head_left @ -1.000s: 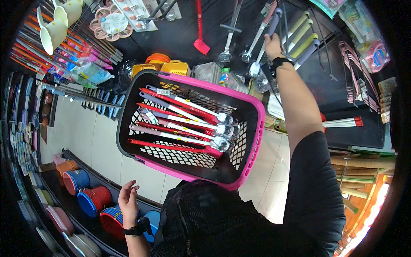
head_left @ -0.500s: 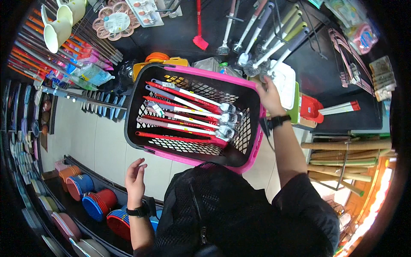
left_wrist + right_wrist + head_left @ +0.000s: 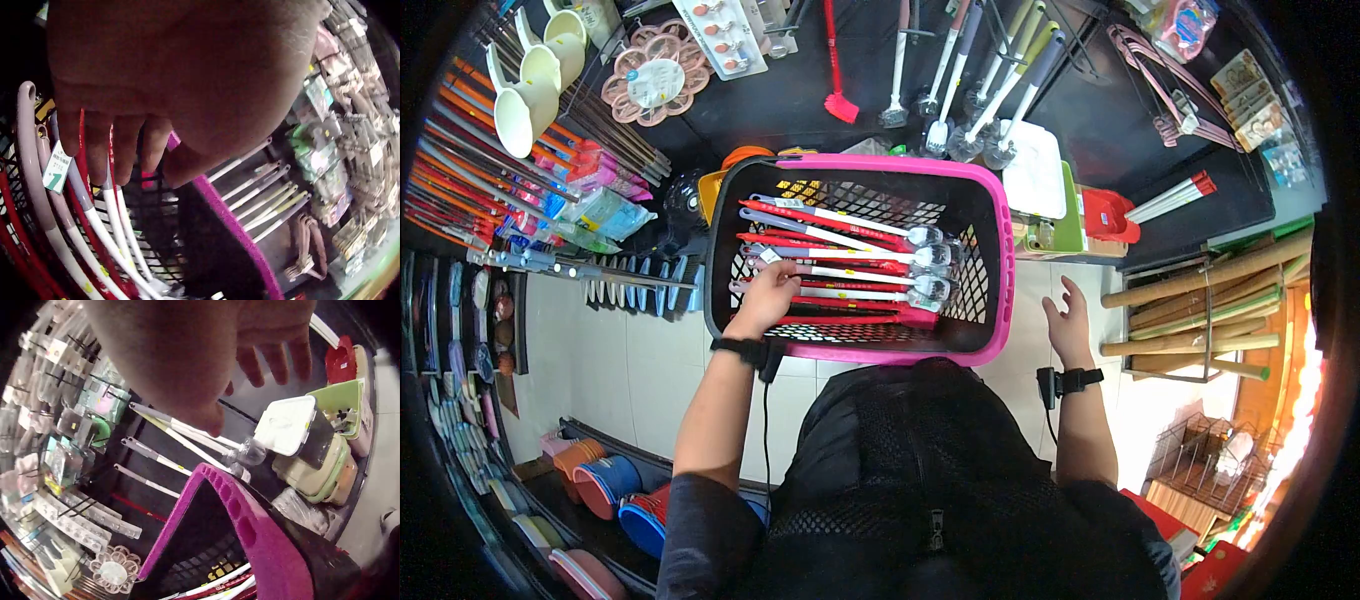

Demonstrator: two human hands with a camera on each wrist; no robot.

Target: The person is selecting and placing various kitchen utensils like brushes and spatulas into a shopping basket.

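A pink-rimmed black basket (image 3: 1006, 250) holds several long-handled brushes (image 3: 850, 271), white with grey, purple or pink grips and heads in clear plastic, lying among red brushes (image 3: 860, 320). My left hand (image 3: 768, 298) reaches over the near left rim, its fingers at the grip ends. In the left wrist view, the fingers (image 3: 128, 147) hang loosely in front of the handles, beside a grip with a price tag (image 3: 56, 169). My right hand (image 3: 1068, 322) hovers right of the basket, fingers apart, holding nothing; the right wrist view shows the pink rim (image 3: 234, 506) below it.
More brushes (image 3: 1000, 100) hang on the back wall, beside a red brush (image 3: 835, 80). A white-lidded bin (image 3: 1032, 170), a green container (image 3: 1068, 215) and a red dustpan (image 3: 1110, 215) stand at the back right. Rolled mats (image 3: 1200, 300) fill a right rack; blue buckets (image 3: 608, 480) line the lower left.
My right hand has come down from the hanging brushes, past the basket's right rim, to beside the basket. My left hand has moved up and right from the floor side onto the brush grips.
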